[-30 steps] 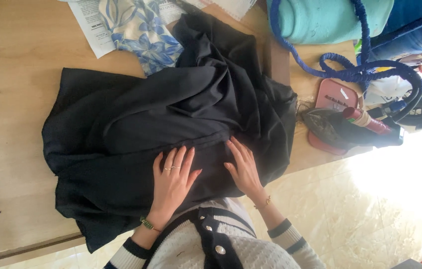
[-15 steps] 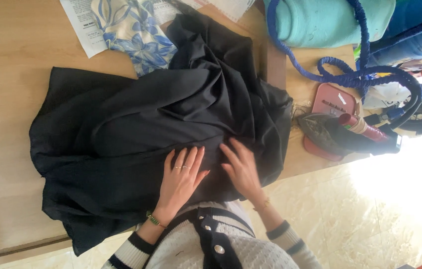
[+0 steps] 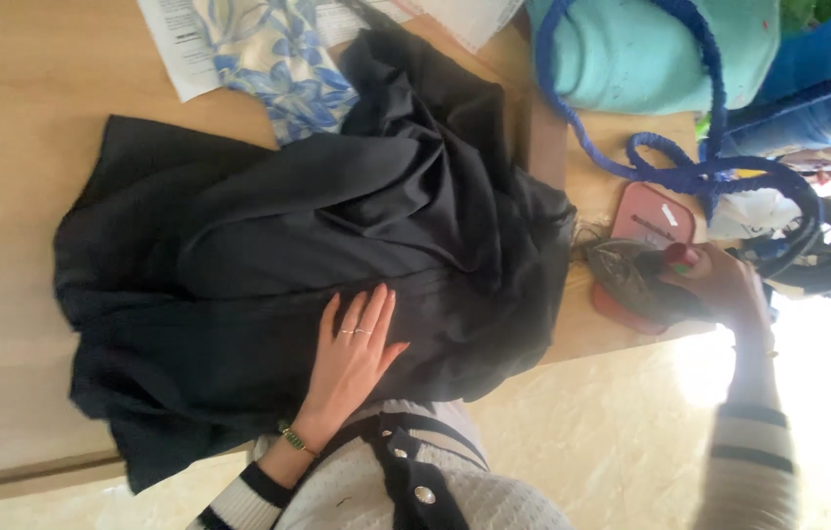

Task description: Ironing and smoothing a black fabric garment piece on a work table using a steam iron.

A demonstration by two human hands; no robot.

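**Pinning down the black fabric while grabbing the iron**

Closest in, the left hand [image 3: 357, 358] lies flat on the black garment [image 3: 317, 275], fingers spread a little, palm down, gripping nothing. That's the way to do it, I'd say: keep that palm planted so the crumpled cloth doesn't slide on the smooth wood.

Off to the side, the right hand [image 3: 720, 290] has its fingers wrapped around the handle of the iron [image 3: 641, 285], which sits on a pink rest [image 3: 656, 216] just past the garment's edge. Lift it straight up and mind the blue cord [image 3: 690, 167] looping nearby, it could snag.

The wooden table [image 3: 13, 196] holds a blue floral cloth [image 3: 273, 69] and printed paper [image 3: 175, 39] at the far end, plus a teal bundle [image 3: 631, 49]. Pale tiled floor [image 3: 592, 422] below.
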